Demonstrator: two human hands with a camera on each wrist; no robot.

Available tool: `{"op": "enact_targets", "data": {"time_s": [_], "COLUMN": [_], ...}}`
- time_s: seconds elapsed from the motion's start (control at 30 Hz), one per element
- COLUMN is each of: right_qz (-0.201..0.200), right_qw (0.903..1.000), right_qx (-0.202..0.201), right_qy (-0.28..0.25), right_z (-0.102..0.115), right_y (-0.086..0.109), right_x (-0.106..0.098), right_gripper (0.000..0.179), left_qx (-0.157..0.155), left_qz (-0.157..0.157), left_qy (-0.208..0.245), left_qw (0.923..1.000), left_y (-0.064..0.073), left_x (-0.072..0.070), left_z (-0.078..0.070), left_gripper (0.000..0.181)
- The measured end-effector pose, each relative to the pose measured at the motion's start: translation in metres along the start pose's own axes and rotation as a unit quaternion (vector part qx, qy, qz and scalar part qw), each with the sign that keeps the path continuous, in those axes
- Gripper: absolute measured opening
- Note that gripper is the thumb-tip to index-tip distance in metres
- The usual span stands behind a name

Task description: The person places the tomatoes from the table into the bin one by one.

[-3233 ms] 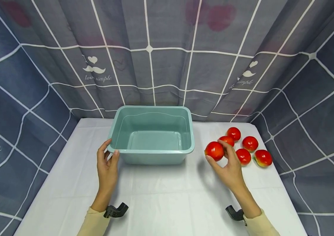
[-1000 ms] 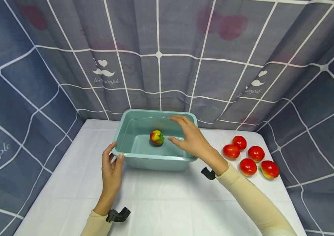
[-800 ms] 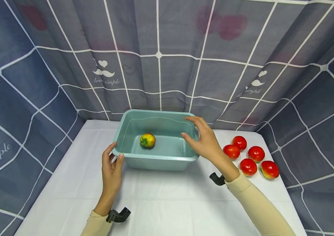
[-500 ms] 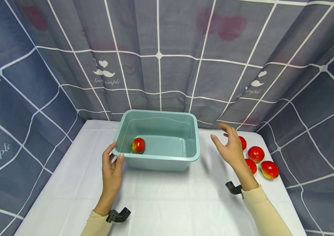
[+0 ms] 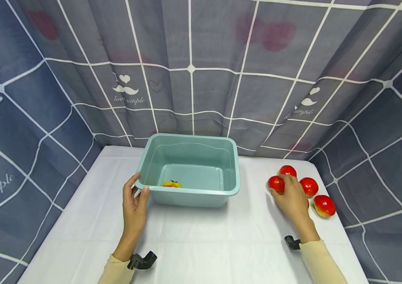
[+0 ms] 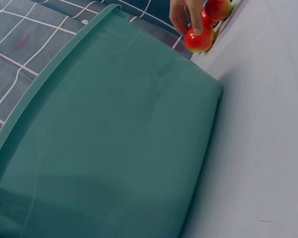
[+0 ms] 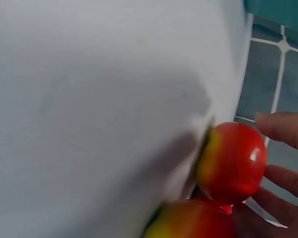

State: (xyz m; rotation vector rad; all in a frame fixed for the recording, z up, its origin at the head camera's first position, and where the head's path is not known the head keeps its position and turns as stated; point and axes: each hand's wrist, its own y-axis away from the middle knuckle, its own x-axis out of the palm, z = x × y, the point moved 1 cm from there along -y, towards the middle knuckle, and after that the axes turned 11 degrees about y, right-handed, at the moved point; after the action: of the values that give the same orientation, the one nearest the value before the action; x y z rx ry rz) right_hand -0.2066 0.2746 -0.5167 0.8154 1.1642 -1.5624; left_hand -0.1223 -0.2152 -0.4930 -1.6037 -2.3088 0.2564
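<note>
My left hand (image 5: 135,209) grips the near left corner of a green plastic basin (image 5: 190,193), thumb outside and fingers over the rim. Inside the basin, one tomato (image 5: 171,184) lies by the near wall, mostly hidden by it. At the right, my right hand (image 5: 293,201) has its thumb and fingers curled round the leftmost red tomato (image 5: 275,184) on the table. The right wrist view shows that tomato (image 7: 233,161), yellowish at its base, between thumb and fingers. In the left wrist view the basin wall (image 6: 109,129) fills most of the frame.
Other tomatoes surround the right hand: one behind (image 5: 287,170), one to the right (image 5: 309,186), one at the front right (image 5: 324,206), and one mostly hidden beneath the hand. A white cloth (image 5: 204,244) covers the table. A grey-blue checked curtain (image 5: 208,94) encloses the back and sides.
My right hand let a tomato go in the basin, then moved right to the tomatoes on the table. The released tomato rolled left and toward the near wall. My left hand keeps its grip.
</note>
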Motion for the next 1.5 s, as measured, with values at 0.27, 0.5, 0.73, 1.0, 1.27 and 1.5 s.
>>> {"op": "enact_targets", "data": {"time_s": [0.27,0.5,0.73,1.0,1.27,1.5], "right_qz": [0.027,0.036,0.010,-0.003,0.026,0.002], "right_qw": [0.9996,0.9990,0.9996,0.9994,0.9990,0.9997], "right_qx": [0.005,0.023,0.024,0.031,0.027,0.023], "right_qy": [0.009,0.010,0.013,0.018,0.023,-0.005], "right_z": [-0.002,-0.004,-0.006,-0.004,-0.002,0.002], "right_y": [0.003,0.000,0.000,-0.002,-0.007,-0.007], "right_x": [0.010,0.019,0.023,0.024,0.026,0.022], "right_gripper": [0.073,0.074,0.069,0.068,0.072,0.069], "left_qx": [0.005,0.005,-0.001,0.002,0.002,-0.001], "left_qz": [-0.001,-0.001,-0.003,0.000,-0.002,-0.002], "left_qy": [0.000,-0.002,0.001,-0.002,-0.002,-0.002], "left_qw": [1.0000,1.0000,1.0000,1.0000,1.0000,1.0000], "left_y": [0.000,0.002,0.002,0.001,0.002,0.001], "left_x": [0.000,0.002,0.003,0.002,0.001,0.002], "left_z": [0.000,0.001,0.000,0.000,0.000,-0.001], "left_gripper": [0.052,0.052,0.052,0.052,0.053,0.053]}}
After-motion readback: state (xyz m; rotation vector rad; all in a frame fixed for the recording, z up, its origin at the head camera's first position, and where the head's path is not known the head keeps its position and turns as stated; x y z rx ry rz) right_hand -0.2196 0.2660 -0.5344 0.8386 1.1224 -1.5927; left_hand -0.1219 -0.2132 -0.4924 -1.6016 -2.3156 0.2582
